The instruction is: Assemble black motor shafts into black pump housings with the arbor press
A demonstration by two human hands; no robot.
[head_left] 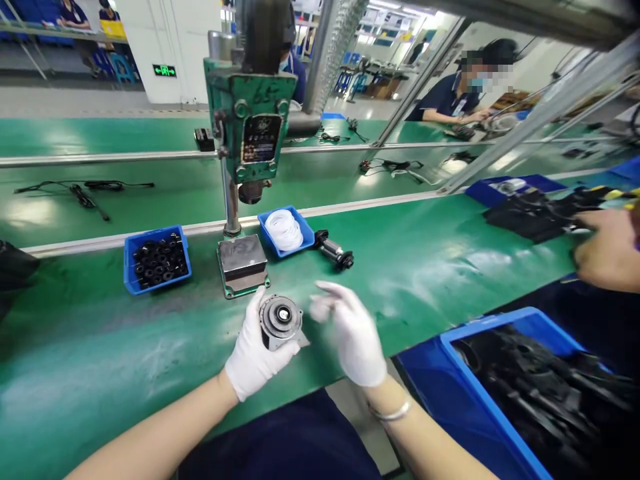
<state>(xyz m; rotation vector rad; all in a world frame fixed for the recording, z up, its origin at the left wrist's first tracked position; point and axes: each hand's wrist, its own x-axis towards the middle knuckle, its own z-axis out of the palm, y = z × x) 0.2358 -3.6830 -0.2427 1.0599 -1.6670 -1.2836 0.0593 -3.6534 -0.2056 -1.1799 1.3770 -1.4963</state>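
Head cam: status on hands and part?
Left hand grips round grey metal housing. Right hand open, blurred, beside it. Green arbor press behind; nothing between.

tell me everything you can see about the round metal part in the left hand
The round metal part is a grey, dull-metal disc-shaped housing with raised concentric rings and a dark central hole ringed in white. A flat tab juts from its lower right edge. Its round face points up toward the camera. The gloved left hand grips it from the left and below, just above the green table, in front of the press base. The gloved right hand hovers just right of it, blurred, not clearly touching.
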